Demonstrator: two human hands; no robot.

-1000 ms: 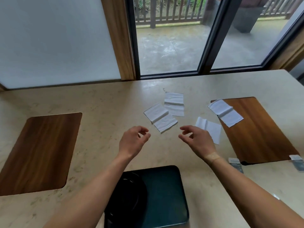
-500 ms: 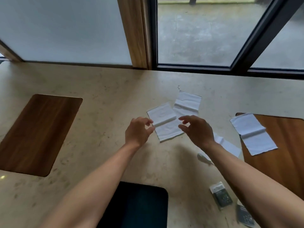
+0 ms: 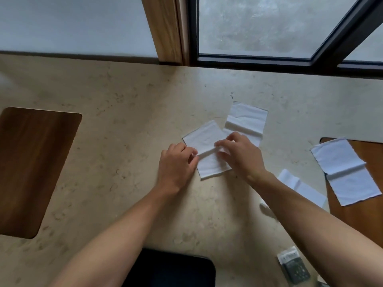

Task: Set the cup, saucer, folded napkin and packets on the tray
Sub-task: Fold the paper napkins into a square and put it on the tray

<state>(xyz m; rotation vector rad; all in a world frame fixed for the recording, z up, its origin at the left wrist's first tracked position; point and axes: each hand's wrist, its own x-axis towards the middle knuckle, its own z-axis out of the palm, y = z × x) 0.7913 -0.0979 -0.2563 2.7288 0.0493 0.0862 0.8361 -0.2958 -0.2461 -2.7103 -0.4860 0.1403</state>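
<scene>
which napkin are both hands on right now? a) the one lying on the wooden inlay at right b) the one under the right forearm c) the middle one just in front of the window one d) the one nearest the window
c: the left hand and right hand both pinch the centre fold of the middle napkin, while the napkin on the wooden inlay, the napkin nearest the window and the napkin by the right forearm lie untouched.
</scene>
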